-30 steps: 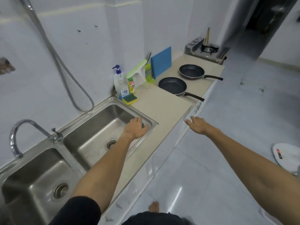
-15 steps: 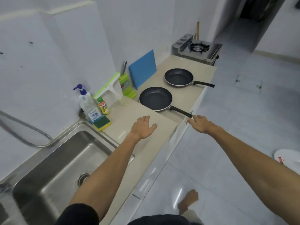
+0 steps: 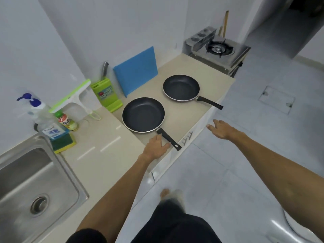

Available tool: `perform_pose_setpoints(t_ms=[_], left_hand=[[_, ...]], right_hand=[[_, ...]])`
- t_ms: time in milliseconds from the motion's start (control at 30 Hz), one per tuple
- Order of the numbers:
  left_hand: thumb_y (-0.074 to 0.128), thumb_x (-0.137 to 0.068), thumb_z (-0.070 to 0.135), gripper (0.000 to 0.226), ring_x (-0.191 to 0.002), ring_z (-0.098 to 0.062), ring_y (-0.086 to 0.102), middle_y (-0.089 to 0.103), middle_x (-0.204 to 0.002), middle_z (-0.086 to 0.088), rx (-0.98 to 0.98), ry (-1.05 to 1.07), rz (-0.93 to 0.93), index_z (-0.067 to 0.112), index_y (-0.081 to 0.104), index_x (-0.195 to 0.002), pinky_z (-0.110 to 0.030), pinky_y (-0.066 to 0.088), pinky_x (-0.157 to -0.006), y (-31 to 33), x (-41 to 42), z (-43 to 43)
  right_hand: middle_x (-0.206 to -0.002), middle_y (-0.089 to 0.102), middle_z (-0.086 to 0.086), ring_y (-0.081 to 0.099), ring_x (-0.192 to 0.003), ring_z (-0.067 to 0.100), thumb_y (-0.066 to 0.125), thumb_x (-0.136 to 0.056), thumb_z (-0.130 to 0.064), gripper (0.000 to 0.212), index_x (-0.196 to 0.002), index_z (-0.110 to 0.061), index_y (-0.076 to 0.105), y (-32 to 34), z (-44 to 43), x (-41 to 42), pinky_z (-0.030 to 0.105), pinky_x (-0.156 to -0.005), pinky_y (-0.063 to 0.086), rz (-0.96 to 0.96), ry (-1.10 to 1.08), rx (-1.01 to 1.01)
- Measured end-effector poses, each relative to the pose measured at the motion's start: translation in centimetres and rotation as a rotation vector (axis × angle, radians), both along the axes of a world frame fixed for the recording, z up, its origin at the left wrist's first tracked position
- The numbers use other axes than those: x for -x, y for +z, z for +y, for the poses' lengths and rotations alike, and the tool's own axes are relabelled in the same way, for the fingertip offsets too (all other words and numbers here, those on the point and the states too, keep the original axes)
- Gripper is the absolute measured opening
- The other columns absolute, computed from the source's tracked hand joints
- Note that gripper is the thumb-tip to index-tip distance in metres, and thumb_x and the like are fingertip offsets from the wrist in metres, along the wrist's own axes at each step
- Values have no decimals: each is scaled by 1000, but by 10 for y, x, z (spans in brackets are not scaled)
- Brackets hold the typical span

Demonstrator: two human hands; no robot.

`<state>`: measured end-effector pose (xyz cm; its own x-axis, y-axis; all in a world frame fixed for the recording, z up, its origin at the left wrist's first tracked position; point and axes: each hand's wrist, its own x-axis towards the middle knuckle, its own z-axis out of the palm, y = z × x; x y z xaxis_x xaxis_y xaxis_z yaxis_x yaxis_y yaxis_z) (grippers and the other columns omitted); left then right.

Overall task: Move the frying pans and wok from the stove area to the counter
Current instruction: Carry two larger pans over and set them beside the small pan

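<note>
1. Beige stone worktop (image 3: pixel 98 160): runs from the steel sink (image 3: pixel 22 181) at 8 o'clock up to the single-burner steel gas stove (image 3: pixel 219 49) at 1 o'clock. The burner is bare; no wok is in view.
2. Near frying pan, black non-stick with a pale metal rim (image 3: pixel 143 114): lies flat on the worktop, close to centre. Its black handle (image 3: pixel 168 139) runs from the bowl toward 5 o'clock, and the tip overhangs the front edge.
3. Far frying pan, same make (image 3: pixel 181 88): flat on the worktop at 1 o'clock from the near one, between it and the stove, well apart from both. Its handle (image 3: pixel 209 102) points toward 4 o'clock and also reaches the edge.
4. Left hand (image 3: pixel 156 146): palm down, fingers loosely spread, pinching nothing. It lies just beside the near handle, on its 7 o'clock side; whether the fingertips touch it I cannot tell.
5. Right hand (image 3: pixel 221 128): open and empty, off the worktop over the floor, well apart from either handle.
6. Deciding relation, as I judge it: the left grip is much the nearer, and the handle's long axis lies slantwise across its fingertips, so a short shift toward 1 o'clock would let it wrap.
7. Bystanders along the wall: blue cutting board (image 3: pixel 136 71), green knife block (image 3: pixel 105 92), soap bottle with blue pump (image 3: pixel 44 118).
</note>
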<state>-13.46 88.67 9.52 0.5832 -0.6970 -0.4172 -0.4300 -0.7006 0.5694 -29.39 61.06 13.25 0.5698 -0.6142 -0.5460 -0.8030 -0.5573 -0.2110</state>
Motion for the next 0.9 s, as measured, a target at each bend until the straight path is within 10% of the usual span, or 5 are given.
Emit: perform_pose_setpoints(t_ms=[467, 900], left_hand=[[56, -97, 36, 78, -132, -42, 45, 41, -147, -23, -256, 422, 234, -1, 17, -153, -49, 39, -108, -67, -9, -125], [59, -97, 26, 65, -108, -42, 63, 58, -130, -23, -92, 1060, 378, 7, 25, -148, -47, 54, -91, -100, -13, -180]], right_hand=[[-167, 26, 24, 27, -152, 42, 38, -106, -53, 74, -161, -5, 23, -52, -166, -118, 54, -121, 29, 35, 209, -54], [-142, 45, 29, 46, -130, 47, 55, -100, -30, 60, -148, -1, 33, -121, -269, -175, 54, -103, 42, 114, 349, 72]])
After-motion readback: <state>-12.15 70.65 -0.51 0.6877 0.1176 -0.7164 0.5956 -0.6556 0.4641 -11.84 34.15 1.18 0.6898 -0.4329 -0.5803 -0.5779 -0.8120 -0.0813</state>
